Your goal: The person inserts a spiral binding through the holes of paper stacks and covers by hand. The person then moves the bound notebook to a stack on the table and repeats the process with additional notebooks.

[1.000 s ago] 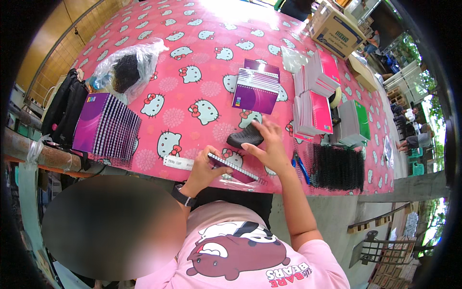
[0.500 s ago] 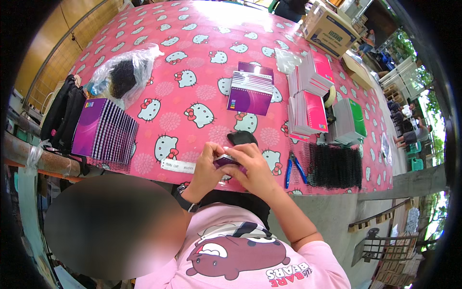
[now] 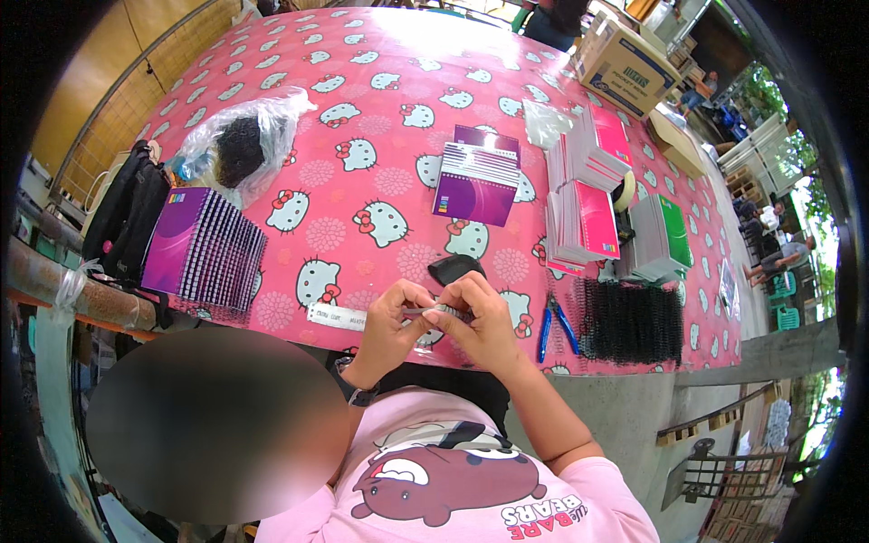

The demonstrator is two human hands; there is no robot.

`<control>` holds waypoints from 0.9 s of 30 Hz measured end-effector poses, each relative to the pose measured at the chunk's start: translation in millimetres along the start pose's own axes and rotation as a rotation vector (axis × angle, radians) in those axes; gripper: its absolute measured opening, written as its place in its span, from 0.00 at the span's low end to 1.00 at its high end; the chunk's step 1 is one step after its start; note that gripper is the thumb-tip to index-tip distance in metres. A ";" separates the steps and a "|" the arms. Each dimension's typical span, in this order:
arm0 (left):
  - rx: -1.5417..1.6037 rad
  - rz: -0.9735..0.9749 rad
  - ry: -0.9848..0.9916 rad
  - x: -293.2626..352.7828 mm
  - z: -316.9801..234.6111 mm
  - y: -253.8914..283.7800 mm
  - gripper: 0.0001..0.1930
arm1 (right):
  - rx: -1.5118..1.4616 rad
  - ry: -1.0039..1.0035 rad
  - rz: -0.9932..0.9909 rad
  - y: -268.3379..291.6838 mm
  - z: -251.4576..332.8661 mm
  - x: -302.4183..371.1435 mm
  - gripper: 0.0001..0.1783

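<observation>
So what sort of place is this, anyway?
It looks like a small workshop for binding notebooks, though I can't be certain. Spiral-bound purple notebooks are packed together on the big pink table, and a mass of black coils lies beside blue-handled pliers.

Left hand [image 3: 396, 319] and right hand [image 3: 482, 324] pinch a notebook [image 3: 441, 309], mostly hidden — black object [image 3: 455, 268] just beyond, pliers [image 3: 545, 337] and coils [image 3: 631, 323] right, purple stack [image 3: 204, 246] left.

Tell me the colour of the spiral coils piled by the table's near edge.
Black; the spiral coils show best in the head view.
</observation>
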State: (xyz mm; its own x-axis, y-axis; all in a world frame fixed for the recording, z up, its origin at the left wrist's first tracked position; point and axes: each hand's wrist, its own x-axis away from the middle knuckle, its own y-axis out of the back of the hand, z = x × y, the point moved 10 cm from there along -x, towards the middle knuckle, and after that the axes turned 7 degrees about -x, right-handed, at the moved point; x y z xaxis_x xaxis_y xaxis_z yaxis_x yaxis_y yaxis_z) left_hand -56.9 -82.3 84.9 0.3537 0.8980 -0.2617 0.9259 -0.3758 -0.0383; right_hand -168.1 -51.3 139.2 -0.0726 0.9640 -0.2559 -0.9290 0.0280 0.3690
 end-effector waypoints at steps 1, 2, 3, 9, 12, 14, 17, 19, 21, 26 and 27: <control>-0.015 -0.006 -0.005 1.3 -2.5 3.1 0.10 | 0.026 0.008 0.016 -1.1 3.2 -1.3 0.10; 0.010 0.017 0.010 2.6 -1.2 1.5 0.10 | 0.051 0.016 0.034 -2.4 5.1 -2.6 0.10; 0.035 0.038 0.026 3.8 1.5 -1.8 0.10 | 0.073 0.063 0.026 -0.6 8.9 -2.4 0.09; 0.047 -0.013 0.046 7.4 2.5 5.6 0.12 | 0.156 0.203 0.007 -9.7 24.6 -1.3 0.09; 0.027 -0.059 0.051 7.9 -7.7 17.8 0.12 | 0.220 0.268 0.051 -17.2 38.3 -4.6 0.20; -0.249 -0.154 0.045 2.7 -38.5 48.7 0.09 | 0.353 0.318 -0.026 -5.4 45.0 -3.5 0.31; -0.316 -0.684 -0.121 22.9 -100.6 162.7 0.08 | 0.327 0.303 -0.256 39.0 46.6 -2.8 0.28; -0.181 -0.930 -0.121 34.8 -131.2 222.0 0.11 | 0.212 0.192 -0.283 58.0 25.7 -1.2 0.24; -0.049 -1.120 -0.307 48.7 -163.4 268.4 0.13 | 0.131 0.128 -0.277 58.1 12.4 -0.4 0.21; -0.804 -1.129 -0.069 54.1 -153.7 336.5 0.14 | 0.145 0.101 -0.212 41.6 -8.1 7.0 0.18; -0.856 -1.134 0.025 55.2 -144.3 341.3 0.13 | 0.152 0.091 -0.209 41.9 -16.1 6.0 0.20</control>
State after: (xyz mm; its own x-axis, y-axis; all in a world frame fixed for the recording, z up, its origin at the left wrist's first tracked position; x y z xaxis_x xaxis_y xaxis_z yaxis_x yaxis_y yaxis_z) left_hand 297.8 -128.0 196.5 -0.6288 0.6215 -0.4672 0.4948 0.7834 0.3761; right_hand -213.4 -48.6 138.8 0.0758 0.9055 -0.4175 -0.8625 0.2696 0.4282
